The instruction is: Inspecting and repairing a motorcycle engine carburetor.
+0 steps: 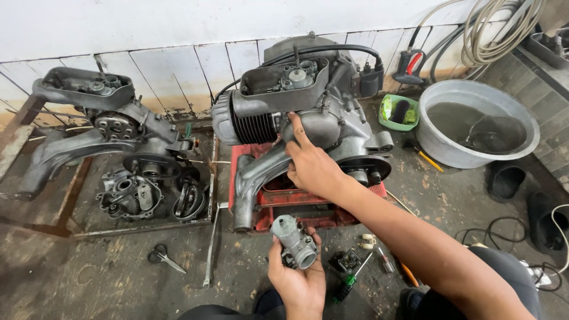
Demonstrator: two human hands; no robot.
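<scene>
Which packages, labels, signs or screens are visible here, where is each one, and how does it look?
No signs, screens or clear labels show.
Green tub: on the floor between the engine and the grey basin; small, rounded; it holds something dark and something yellow-green that may be a packet.
The left hand holds a bare grey metal part; the right hand touches the engine.

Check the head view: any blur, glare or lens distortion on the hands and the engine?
Head view: even, soft light with weak shadows; left hand holding the carburettor is sharp; right hand on the engine is sharp too; mild sheen on the water in the metal basin, no blown glare; wide-angle bowing shows in the wall tiles and frame edges.
</scene>
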